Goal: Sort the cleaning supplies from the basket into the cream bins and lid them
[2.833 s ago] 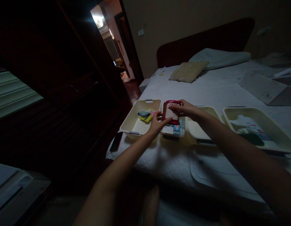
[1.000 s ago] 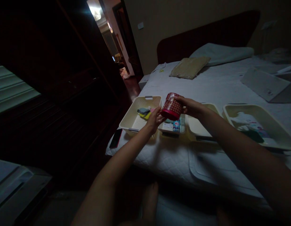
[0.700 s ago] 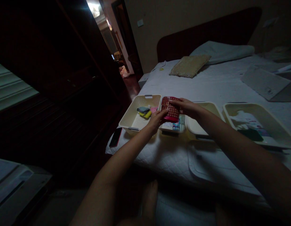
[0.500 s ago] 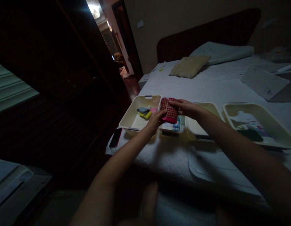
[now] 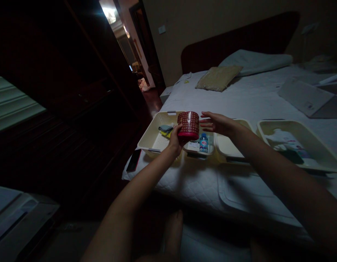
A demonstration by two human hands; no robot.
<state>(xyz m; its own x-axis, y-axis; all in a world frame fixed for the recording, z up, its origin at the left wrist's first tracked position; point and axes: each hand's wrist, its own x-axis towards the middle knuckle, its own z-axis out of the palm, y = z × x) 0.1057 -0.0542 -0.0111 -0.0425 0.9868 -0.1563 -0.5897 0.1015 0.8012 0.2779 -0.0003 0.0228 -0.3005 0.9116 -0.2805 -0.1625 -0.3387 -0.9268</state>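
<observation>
Left hand grips a red container above a bed; right hand is beside it, fingers parted.

The left hand [image 5: 175,141] is wrapped round the near-left side of the red container [image 5: 188,125], thumb on its front, holding it up near the centre of view. From the container, the right hand [image 5: 219,124] is at three o'clock, fingers loosely spread and fingertips just beside the edge; whether they touch, I cannot tell. At nine o'clock is a basket [image 5: 149,141] with a grey cloth [image 5: 165,128]; at four, a blue bottle [image 5: 203,143] in a bin [image 5: 209,154]; at eight, a phone [image 5: 134,160]; at one, a pillow [image 5: 219,78] on the bed [image 5: 250,96].
</observation>
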